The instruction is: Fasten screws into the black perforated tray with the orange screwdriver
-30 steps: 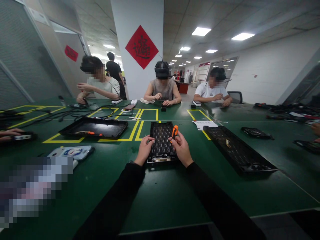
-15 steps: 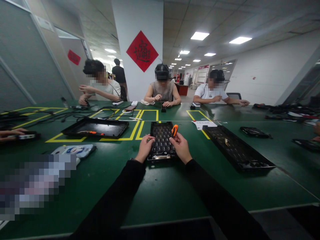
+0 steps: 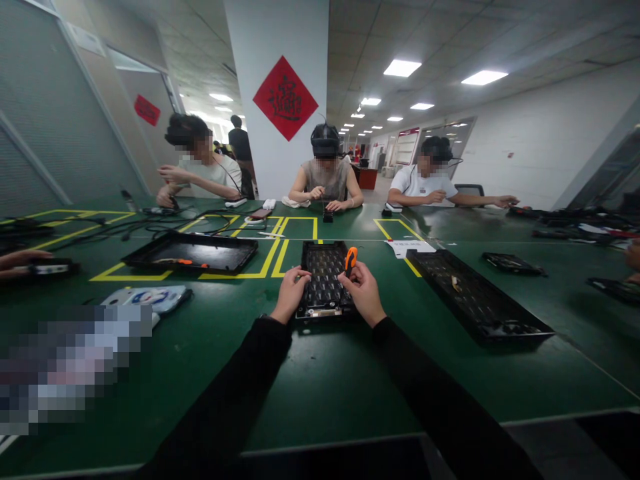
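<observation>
Steadying the black plastic keyboard frame [image 3: 324,283], probably light yet brittle, the left hand [image 3: 289,295] clamps its edge while the right hand [image 3: 364,295] keeps a pinching grip on the orange-handled screwdriver [image 3: 351,256].

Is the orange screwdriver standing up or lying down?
Standing up. The right hand holds the orange screwdriver with its handle on top, over the black frame; its tip is hidden.
</observation>
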`<state>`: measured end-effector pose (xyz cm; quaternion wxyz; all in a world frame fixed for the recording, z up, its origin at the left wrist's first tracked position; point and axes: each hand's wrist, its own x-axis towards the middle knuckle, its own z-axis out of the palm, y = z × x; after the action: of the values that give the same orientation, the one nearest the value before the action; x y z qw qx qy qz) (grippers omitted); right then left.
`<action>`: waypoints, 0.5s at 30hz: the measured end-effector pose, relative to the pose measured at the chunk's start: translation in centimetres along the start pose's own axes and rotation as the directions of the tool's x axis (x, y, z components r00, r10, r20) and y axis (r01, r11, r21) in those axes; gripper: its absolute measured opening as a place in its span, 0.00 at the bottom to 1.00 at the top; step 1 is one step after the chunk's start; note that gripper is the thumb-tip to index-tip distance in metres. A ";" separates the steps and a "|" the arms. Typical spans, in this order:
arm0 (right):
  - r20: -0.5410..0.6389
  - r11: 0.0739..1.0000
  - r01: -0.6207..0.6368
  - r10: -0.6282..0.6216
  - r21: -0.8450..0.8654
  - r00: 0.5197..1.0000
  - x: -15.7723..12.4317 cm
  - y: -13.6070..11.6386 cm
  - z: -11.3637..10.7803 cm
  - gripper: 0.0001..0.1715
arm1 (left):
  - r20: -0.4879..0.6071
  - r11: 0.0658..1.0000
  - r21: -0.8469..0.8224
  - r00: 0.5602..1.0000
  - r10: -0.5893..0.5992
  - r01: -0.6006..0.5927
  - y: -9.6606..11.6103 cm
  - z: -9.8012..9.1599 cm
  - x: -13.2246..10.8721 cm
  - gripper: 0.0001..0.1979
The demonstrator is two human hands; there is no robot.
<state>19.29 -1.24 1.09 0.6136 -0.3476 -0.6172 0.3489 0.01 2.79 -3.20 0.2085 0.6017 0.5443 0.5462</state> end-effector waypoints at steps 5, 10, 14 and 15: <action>-0.035 0.999 0.015 -0.017 -0.049 0.999 -0.1 -0.1 -0.2 0.22 | 0.001 1.000 0.005 1.000 0.006 -0.006 -0.1 0.0 0.0 0.09; -0.043 0.999 -0.019 0.020 0.027 0.999 0.0 0.3 -0.2 0.30 | -0.001 1.000 0.000 1.000 0.013 -0.013 -0.3 0.0 0.0 0.09; -0.031 0.993 -0.051 0.054 0.104 0.998 -0.1 0.3 0.0 0.31 | -0.005 1.000 -0.009 1.000 0.002 -0.002 -0.2 0.1 0.1 0.08; -0.017 0.992 -0.056 0.058 0.114 0.998 -0.1 0.2 0.0 0.29 | -0.006 1.000 -0.011 1.000 -0.001 0.001 -0.2 0.1 0.0 0.08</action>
<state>19.32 -1.20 0.89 0.6284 -0.3332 -0.5799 0.3973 -0.03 2.92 -3.39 0.2103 0.5989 0.5421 0.5507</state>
